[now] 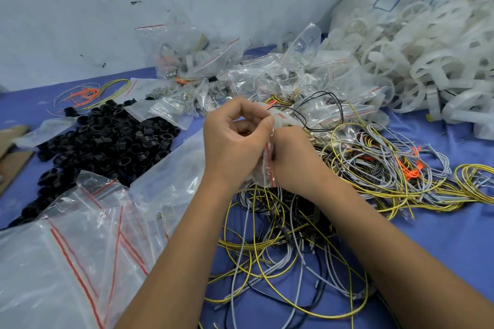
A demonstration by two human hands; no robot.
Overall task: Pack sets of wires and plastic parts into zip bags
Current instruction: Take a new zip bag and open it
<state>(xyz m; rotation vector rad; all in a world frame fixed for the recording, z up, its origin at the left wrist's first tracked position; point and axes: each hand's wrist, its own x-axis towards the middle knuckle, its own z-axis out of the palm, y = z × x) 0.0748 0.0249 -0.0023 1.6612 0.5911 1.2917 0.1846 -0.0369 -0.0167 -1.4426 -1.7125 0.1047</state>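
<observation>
**Clear plastic bag pinched between both hands**

Clear plastic, the zip bag [268, 165] sits between my left hand [232, 141] and right hand [294, 157], both gripping it, I judge to work its mouth. Its red seal line runs near-vertical, long axis toward me. Loose wires [280, 235] lie just below the bag; black plastic parts [107, 141] lie well left of it.

A pale wall [80, 8] (scuffed with dark marks) rises behind the blue-covered table [441, 235].
</observation>
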